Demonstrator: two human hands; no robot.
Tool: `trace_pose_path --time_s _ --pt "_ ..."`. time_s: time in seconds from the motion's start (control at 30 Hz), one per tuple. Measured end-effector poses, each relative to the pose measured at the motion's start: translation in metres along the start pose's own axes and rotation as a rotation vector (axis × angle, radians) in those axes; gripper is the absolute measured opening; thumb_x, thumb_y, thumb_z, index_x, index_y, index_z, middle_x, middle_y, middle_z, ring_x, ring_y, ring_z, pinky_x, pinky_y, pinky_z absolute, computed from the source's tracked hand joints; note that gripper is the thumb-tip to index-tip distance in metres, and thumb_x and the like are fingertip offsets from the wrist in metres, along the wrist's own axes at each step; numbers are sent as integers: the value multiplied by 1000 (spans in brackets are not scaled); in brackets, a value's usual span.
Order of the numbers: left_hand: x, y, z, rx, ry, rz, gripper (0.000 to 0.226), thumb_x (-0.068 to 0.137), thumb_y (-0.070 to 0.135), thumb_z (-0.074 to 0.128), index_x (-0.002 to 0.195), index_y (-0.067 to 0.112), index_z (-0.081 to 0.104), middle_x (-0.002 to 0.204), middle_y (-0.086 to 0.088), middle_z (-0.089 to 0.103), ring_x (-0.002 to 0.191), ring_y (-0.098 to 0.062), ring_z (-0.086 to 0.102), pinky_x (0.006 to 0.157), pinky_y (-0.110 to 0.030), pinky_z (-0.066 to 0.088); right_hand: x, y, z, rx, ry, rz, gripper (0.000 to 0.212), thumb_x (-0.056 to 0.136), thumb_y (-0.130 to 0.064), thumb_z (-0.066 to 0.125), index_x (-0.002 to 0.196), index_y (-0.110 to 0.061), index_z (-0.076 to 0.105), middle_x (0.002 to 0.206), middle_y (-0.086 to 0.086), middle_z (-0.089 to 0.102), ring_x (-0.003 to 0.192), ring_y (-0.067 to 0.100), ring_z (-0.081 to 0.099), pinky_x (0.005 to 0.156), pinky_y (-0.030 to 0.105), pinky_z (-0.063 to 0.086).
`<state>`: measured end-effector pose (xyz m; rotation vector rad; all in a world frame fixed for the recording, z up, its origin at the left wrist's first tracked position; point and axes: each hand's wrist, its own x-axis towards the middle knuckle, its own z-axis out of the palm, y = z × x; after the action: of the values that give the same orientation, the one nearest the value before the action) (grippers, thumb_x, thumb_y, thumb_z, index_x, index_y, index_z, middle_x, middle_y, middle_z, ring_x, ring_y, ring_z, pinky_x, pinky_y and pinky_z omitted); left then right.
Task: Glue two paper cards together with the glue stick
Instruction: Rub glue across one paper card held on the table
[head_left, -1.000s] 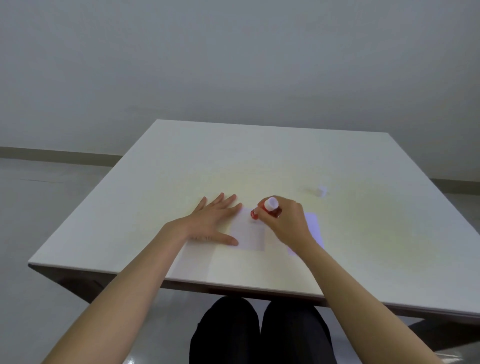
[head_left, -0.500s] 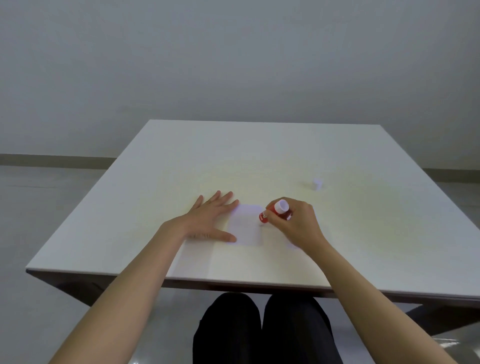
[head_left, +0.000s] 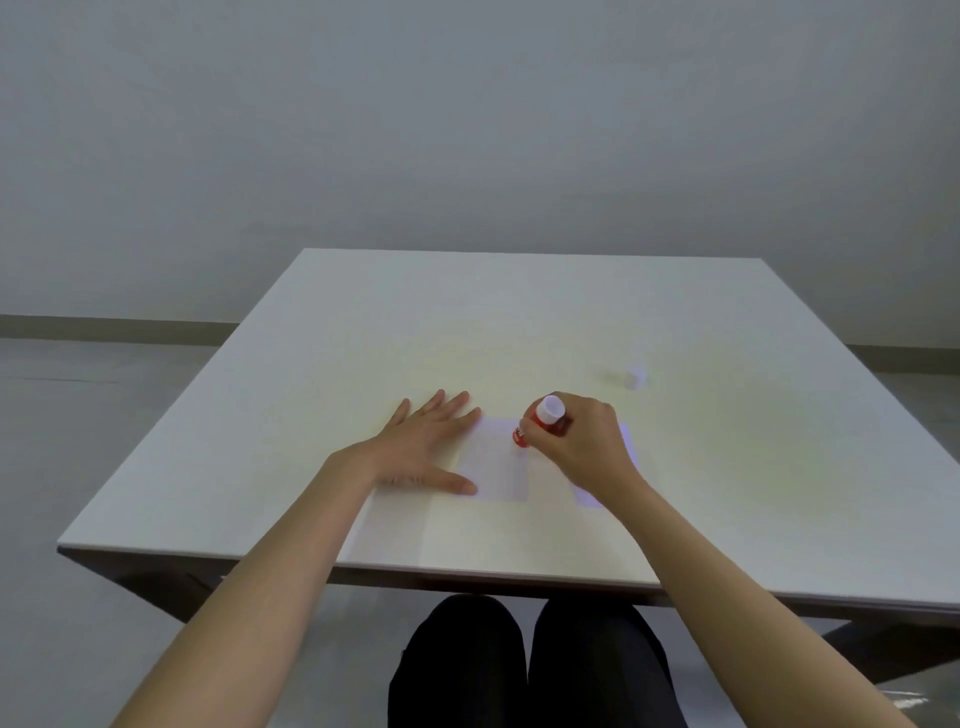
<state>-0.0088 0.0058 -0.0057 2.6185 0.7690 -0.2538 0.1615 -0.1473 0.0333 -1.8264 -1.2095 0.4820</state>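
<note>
1. Near the table's (head_left: 727, 467) front edge, the left hand (head_left: 421, 447) lies flat with fingers spread, its thumb and fingertips touching the left border of a pale paper card (head_left: 493, 467).
2. At that card's upper right corner, the right hand (head_left: 582, 447) is closed round a red glue stick (head_left: 540, 423), tilted with its white base uppermost and its working end down on the paper.
3. A second card (head_left: 626, 441) lies just beside the first, mostly hidden under the right wrist; a small white cap (head_left: 636, 375) (presumably the stick's) stands well apart, farther back.
4. Handling, as I judge it: the cards look thin, light and floppy, so they would slide or buckle under the sticky drag unless pinned flat near an edge; the stick is rigid and light, best gripped round its barrel.
5. Compared with a second ago, the stick has moved rightward across the card, while the left hand has stayed put.
</note>
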Motion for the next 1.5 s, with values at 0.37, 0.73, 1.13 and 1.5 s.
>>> trace_pose_path --time_s 0.37,0.73,1.13,1.5 --pt "2 -5 3 10 9 16 104 70 72 57 150 37 -1 158 15 -16 144 -9 -22 116 -45 -18 21 6 11 68 45 41 16 79 -20 62 67 -15 71 68 -7 74 56 2 57 56 24 40" --pt "1 -1 5 -20 29 -1 104 69 71 58 150 37 2 159 15 -13 145 -8 -19 117 -45 -16 -13 4 29 17 -178 -180 16 78 -31 63 72 -18 68 68 5 70 55 14 54 60 27 44" --pt "-1 3 -1 16 -20 -11 105 74 68 58 150 33 -4 159 12 -18 145 -11 -23 115 -46 -18 -31 16 12 -79 -59 -246 11 77 -29 69 74 -19 69 72 -5 70 59 9 54 66 13 40" --pt "-7 9 -8 -74 -46 -7 102 78 58 63 151 31 -3 159 11 -18 144 -11 -24 115 -44 -22 -24 18 -5 204 202 61 6 75 -29 68 74 -24 68 74 -2 71 59 18 58 59 21 45"
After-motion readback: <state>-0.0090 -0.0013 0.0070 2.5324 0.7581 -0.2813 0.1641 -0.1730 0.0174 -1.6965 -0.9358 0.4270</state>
